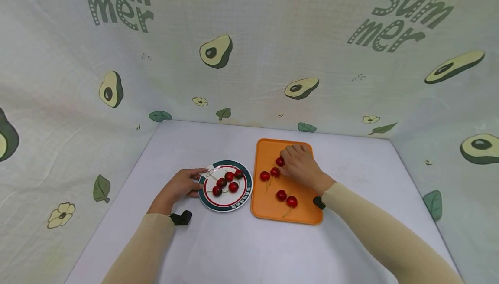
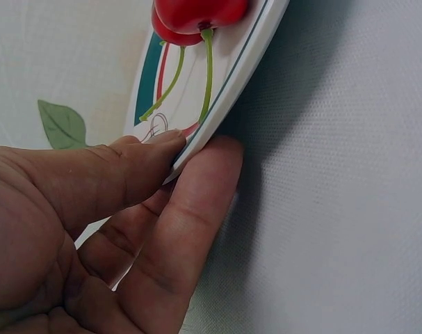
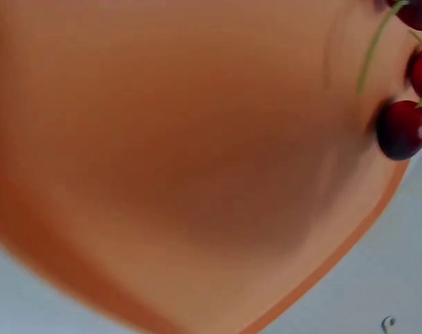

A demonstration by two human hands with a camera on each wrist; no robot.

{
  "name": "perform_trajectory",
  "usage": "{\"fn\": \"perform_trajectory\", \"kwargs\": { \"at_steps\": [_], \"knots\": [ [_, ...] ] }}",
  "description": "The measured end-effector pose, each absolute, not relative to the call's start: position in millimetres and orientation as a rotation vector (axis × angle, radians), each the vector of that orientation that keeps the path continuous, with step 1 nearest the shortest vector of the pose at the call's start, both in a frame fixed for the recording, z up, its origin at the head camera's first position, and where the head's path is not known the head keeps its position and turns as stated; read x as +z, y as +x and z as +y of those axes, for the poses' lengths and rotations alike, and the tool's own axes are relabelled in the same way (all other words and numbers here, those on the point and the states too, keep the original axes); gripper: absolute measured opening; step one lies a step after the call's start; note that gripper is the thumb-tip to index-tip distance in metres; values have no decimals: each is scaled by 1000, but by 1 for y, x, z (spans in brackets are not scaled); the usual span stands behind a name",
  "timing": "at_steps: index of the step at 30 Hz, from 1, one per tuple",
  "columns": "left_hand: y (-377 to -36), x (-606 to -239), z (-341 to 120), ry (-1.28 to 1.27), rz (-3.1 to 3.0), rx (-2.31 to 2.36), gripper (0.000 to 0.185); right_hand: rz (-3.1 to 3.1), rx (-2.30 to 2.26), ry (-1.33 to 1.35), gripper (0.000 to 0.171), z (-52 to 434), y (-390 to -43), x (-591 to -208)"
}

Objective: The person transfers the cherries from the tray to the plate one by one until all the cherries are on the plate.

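Observation:
A round white plate (image 1: 226,207) with a green and red rim holds several red cherries (image 1: 228,182). My left hand (image 1: 199,183) pinches its left rim; in the left wrist view the thumb lies on top of the plate rim (image 2: 252,49) and a finger sits under it, so the left hand (image 2: 190,160) grips the edge. Right of the plate lies an orange tray (image 1: 269,154) with several stemmed cherries (image 1: 281,195). My right hand (image 1: 288,167) is over the tray's far half, fingers curled down onto a cherry (image 1: 280,161) that they partly hide. The right wrist view is blurred orange tray (image 3: 197,139) with a cherry (image 3: 402,129).
Plate and tray sit mid-table on a white cloth (image 1: 241,253). Cloth walls printed with avocados (image 1: 216,51) close in the back and both sides. Black wrist straps (image 1: 181,218) show at both cuffs.

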State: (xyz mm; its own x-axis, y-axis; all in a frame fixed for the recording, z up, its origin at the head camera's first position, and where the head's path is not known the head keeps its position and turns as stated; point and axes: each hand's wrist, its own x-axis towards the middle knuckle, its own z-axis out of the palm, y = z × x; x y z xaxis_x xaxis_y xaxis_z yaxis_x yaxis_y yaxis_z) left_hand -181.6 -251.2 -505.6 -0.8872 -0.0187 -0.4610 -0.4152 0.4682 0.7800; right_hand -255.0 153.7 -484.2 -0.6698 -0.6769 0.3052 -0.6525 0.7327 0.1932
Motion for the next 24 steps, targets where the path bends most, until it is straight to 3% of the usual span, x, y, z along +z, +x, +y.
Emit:
{"fn": "perform_trajectory", "kwargs": {
  "at_steps": [24],
  "knots": [
    [-183, -508, -252, -366, 2350, 1385, 57, -2584, -100, 1225, 38, 37, -259, -473]
  ]
}}
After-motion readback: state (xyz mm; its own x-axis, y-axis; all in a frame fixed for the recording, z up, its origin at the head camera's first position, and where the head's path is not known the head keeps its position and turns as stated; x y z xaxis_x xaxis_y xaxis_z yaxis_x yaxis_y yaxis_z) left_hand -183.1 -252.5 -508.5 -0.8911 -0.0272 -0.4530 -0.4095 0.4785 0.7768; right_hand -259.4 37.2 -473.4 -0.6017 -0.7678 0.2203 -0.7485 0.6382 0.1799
